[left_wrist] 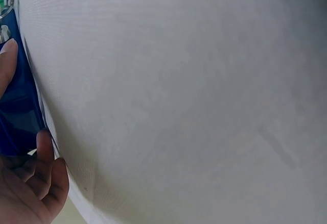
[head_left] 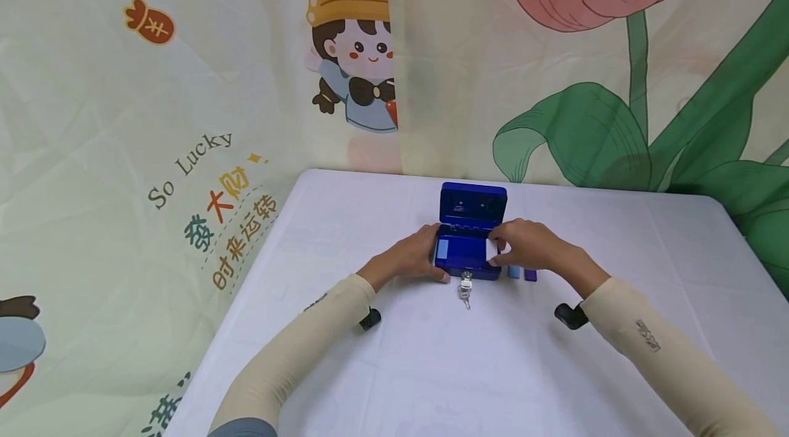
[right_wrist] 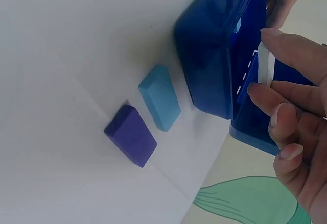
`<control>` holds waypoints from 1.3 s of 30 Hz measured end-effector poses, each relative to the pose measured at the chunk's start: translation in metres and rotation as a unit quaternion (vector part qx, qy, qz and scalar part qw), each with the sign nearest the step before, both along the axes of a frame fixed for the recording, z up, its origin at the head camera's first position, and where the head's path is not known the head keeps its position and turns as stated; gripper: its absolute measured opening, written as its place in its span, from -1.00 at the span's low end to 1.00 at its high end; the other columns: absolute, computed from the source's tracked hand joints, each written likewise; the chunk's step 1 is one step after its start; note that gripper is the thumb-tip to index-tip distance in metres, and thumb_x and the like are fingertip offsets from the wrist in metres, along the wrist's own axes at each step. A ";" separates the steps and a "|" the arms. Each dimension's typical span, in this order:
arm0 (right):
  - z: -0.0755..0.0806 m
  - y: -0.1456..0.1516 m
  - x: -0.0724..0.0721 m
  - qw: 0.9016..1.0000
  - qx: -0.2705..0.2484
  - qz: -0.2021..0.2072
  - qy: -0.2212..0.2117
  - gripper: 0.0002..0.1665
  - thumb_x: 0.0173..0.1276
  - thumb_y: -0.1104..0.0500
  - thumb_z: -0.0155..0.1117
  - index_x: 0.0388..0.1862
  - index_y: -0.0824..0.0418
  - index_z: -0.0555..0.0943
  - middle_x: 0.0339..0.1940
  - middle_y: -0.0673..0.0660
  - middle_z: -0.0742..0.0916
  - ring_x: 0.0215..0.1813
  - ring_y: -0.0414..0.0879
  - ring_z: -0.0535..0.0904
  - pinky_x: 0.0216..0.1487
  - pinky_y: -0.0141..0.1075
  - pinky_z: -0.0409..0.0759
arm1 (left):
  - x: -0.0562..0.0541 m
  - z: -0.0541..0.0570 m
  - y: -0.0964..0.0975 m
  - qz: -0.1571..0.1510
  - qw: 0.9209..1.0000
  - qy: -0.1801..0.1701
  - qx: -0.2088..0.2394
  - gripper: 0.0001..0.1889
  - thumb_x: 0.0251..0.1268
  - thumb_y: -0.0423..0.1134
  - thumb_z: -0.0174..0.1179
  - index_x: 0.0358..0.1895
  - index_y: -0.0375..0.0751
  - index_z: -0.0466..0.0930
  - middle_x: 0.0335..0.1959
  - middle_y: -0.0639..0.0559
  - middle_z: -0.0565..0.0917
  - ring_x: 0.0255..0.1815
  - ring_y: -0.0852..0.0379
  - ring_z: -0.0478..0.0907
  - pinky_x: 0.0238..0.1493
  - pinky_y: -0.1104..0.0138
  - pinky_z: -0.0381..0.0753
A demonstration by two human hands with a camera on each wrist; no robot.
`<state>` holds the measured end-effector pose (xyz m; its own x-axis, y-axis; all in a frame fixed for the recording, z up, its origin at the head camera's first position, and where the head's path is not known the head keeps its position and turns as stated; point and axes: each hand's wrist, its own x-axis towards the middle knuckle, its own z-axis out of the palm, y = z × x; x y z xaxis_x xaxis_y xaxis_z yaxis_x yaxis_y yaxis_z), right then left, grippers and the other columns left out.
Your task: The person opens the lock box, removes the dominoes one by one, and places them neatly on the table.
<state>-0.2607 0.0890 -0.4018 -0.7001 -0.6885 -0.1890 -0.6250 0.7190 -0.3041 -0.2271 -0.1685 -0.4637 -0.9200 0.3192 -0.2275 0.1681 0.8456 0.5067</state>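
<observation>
A blue metal cash box (head_left: 470,253) stands on the table with its lid (head_left: 473,203) raised at the back. My left hand (head_left: 416,253) grips the box's left end, thumb at the front and fingers round the side. A small lock with keys (head_left: 466,286) hangs at the box's front. Between thumb and fingertips, my right hand (head_left: 527,244) pinches a white rectangular block (right_wrist: 265,65) over the right end of the opening. A light blue block (head_left: 443,249) lies inside at the left.
Just right of the box, a light blue block (right_wrist: 161,99) and a purple block (right_wrist: 132,136) lie side by side on the white-covered table (head_left: 407,368). A printed cloth (head_left: 450,81) hangs behind the table's far edge.
</observation>
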 end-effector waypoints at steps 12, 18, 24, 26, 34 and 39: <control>0.003 0.011 0.002 1.000 0.002 -0.015 -0.003 -0.43 0.22 -0.03 0.52 0.10 0.28 0.67 -0.16 0.06 0.78 -0.12 -0.03 0.66 -0.12 -0.16 0.70 | 0.001 0.000 -0.002 -0.006 1.000 0.003 0.008 0.24 -0.07 0.16 0.57 0.61 -0.06 -0.08 0.43 -0.13 0.36 0.39 -0.05 0.37 0.48 0.01 0.32; 0.003 0.018 0.003 1.000 -0.003 -0.016 -0.003 -0.42 0.21 -0.01 0.53 0.11 0.30 0.67 -0.15 0.07 0.79 -0.10 0.00 0.67 -0.08 -0.12 0.70 | 0.002 -0.001 -0.002 -0.005 1.000 0.004 0.005 0.25 -0.08 0.19 0.56 0.61 -0.05 -0.09 0.42 -0.12 0.36 0.39 -0.04 0.38 0.48 0.02 0.33; 0.003 0.024 0.002 1.000 0.002 -0.026 -0.010 -0.41 0.22 0.00 0.53 0.13 0.30 0.66 -0.18 0.06 0.78 -0.14 -0.05 0.66 -0.08 -0.12 0.70 | 0.002 -0.002 -0.003 -0.008 1.000 0.007 0.010 0.25 -0.07 0.19 0.55 0.62 -0.04 -0.10 0.45 -0.12 0.34 0.41 -0.05 0.37 0.48 0.00 0.32; 0.003 0.026 0.002 1.000 0.003 -0.026 -0.011 -0.41 0.22 0.00 0.53 0.13 0.31 0.65 -0.19 0.06 0.78 -0.16 -0.07 0.66 -0.09 -0.12 0.71 | 0.002 -0.002 -0.003 -0.007 1.000 0.006 0.010 0.26 -0.07 0.19 0.55 0.62 -0.04 -0.11 0.45 -0.12 0.33 0.41 -0.05 0.36 0.48 0.00 0.32; 0.003 0.032 0.001 0.999 0.006 -0.036 -0.016 -0.43 0.23 0.01 0.51 0.13 0.29 0.66 -0.19 0.06 0.78 -0.18 -0.08 0.65 -0.10 -0.13 0.70 | 0.001 -0.002 -0.002 -0.006 1.000 0.007 -0.003 0.26 -0.06 0.20 0.55 0.62 -0.07 -0.11 0.46 -0.11 0.33 0.41 -0.03 0.36 0.48 0.03 0.33; 0.002 0.037 -0.001 0.999 0.004 -0.046 -0.021 -0.44 0.23 0.04 0.52 0.13 0.29 0.66 -0.18 0.08 0.77 -0.16 -0.05 0.66 -0.09 -0.10 0.71 | 0.000 -0.003 -0.002 -0.006 1.000 0.008 -0.007 0.25 -0.06 0.19 0.55 0.62 -0.10 -0.10 0.46 -0.11 0.33 0.43 -0.02 0.35 0.48 0.05 0.33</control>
